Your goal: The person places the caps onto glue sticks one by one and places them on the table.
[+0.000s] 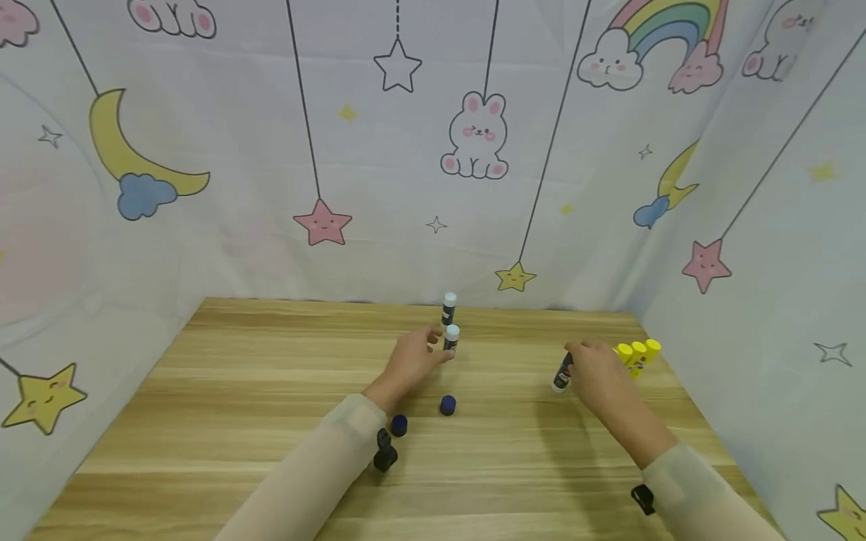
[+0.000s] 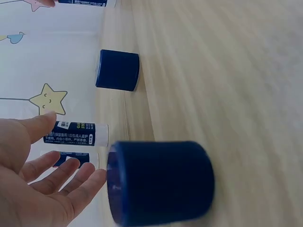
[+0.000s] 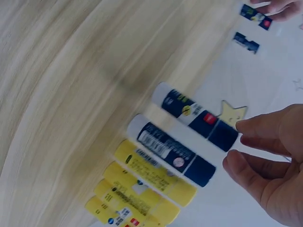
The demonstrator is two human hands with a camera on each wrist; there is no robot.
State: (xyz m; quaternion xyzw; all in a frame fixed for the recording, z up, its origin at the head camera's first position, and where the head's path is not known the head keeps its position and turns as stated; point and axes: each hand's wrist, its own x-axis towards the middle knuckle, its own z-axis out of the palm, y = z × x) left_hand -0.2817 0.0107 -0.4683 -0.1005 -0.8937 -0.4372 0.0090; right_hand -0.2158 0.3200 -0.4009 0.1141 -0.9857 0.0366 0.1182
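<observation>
In the head view, my left hand (image 1: 411,359) is around an uncapped navy glue stick (image 1: 451,340) with a white end, standing upright. The left wrist view shows the thumb by that glue stick (image 2: 75,133) and the fingers loosely spread. A second uncapped glue stick (image 1: 449,309) stands just behind. My right hand (image 1: 598,372) pinches the capped top of another navy glue stick (image 1: 562,376) between thumb and fingertips. Beside it, the right wrist view shows one more capped navy glue stick (image 3: 170,150), hidden by the hand in the head view.
Two navy caps, a nearer cap (image 1: 399,425) and a farther cap (image 1: 448,406), stand on the wooden table (image 1: 284,361) near the left forearm. Several yellow glue sticks (image 1: 637,353) are lined up at the right. A patterned cloth (image 1: 257,150) hangs behind and at the sides.
</observation>
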